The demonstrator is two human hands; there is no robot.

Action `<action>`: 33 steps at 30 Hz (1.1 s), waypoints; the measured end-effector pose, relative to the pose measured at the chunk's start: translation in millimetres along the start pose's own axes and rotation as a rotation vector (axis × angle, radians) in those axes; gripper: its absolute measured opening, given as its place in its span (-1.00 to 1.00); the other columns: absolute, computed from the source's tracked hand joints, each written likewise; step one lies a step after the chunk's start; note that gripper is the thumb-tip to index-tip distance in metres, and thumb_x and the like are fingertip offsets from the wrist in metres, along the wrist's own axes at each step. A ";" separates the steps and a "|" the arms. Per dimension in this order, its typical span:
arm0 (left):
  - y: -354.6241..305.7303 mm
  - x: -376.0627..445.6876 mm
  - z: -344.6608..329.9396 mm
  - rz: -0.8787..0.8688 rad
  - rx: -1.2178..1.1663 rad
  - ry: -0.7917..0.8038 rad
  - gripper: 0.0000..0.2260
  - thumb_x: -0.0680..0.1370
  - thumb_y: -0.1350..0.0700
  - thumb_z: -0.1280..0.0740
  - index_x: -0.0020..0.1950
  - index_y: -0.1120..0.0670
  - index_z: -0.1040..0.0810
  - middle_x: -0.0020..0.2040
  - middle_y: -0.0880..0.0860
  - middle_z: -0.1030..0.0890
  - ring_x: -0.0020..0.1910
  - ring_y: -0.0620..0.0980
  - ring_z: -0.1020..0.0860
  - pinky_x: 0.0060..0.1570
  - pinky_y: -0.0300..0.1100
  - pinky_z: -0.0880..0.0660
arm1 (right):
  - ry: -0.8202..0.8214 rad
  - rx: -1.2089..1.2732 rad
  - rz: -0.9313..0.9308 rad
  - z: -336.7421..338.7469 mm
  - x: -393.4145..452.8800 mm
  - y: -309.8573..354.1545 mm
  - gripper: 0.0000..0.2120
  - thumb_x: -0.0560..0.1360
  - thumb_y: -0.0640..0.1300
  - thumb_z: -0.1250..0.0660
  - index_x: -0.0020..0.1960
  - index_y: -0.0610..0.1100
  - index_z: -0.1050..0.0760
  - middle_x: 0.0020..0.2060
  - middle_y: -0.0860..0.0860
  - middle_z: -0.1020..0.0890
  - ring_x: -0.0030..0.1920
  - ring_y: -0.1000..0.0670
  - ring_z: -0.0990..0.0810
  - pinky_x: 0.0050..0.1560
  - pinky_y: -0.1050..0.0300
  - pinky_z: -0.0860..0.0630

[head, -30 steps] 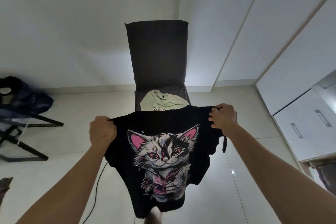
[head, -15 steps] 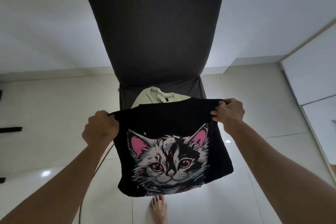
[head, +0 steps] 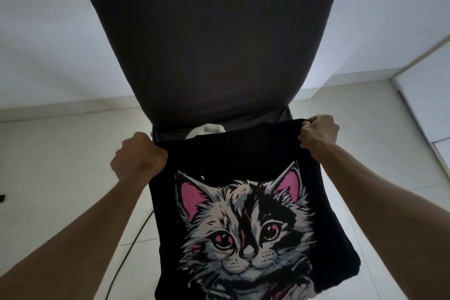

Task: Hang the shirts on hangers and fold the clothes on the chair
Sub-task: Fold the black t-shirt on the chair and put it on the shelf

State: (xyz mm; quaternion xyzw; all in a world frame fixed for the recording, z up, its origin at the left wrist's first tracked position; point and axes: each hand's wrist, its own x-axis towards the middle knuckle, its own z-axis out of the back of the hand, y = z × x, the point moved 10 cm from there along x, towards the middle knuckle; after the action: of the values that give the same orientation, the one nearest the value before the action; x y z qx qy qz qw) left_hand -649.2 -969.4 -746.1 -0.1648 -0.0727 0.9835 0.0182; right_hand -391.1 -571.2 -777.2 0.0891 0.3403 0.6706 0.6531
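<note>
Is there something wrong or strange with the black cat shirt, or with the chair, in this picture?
Nothing stands out. The left hand and right hand grip the top edge of the black cat shirt, which hangs flat with no visible tear. A pale garment lies on the chair behind, mostly hidden.

blk cable on tile floor

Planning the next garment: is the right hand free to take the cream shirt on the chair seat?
Probably not: the right hand grips the black cat shirt, which covers most of the cream shirt.
</note>
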 end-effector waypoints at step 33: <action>-5.3 -205.6 -122.6 -1.575 0.597 0.310 -0.40 0.62 -0.24 -0.01 0.61 -0.18 0.15 0.64 0.03 0.17 0.61 0.08 0.16 0.50 0.21 -0.15 | 0.038 -0.246 0.072 -71.2 -364.5 -152.2 -0.44 0.67 0.19 0.13 0.61 0.19 0.24 0.62 0.05 0.24 0.60 -0.08 0.30 0.58 -0.23 0.08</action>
State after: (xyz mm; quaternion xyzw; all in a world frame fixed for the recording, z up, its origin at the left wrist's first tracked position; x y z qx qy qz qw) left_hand -414.8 -959.6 -793.9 -0.1872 0.0995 0.6283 0.7485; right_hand -259.4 -949.7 -799.5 0.0077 0.2644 0.7320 0.6279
